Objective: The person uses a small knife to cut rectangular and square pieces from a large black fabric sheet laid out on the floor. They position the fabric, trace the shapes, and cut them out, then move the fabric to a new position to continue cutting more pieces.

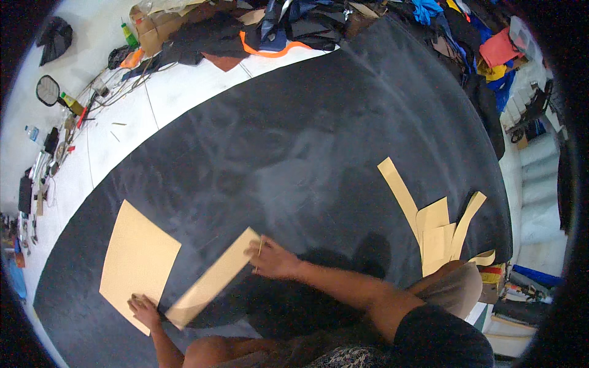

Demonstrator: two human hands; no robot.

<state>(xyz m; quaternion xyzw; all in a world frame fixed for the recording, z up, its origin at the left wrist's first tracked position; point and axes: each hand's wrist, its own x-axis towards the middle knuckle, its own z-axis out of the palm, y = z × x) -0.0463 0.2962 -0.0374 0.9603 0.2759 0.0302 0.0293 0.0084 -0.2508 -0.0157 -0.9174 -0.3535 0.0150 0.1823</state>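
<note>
A large tan card sheet (138, 260) lies on the black material at the left. My left hand (145, 311) rests on its lower edge, fingers spread and pressed flat. To the right of that sheet, a long tan strip (211, 279) slants across the black material, its upper end by my right hand (274, 259). The fingers of my right hand are closed around a thin yellowish stick (259, 246), pen-like but too small to name surely, next to the strip's end.
Several tan pieces (437, 239), strips and panels, lie fanned out by my knee at the right. The broad black sheet (294, 172) covers the white floor (135, 135). Cloth scraps (294, 27) are heaped at the far edge. Tools and bottles line the left side.
</note>
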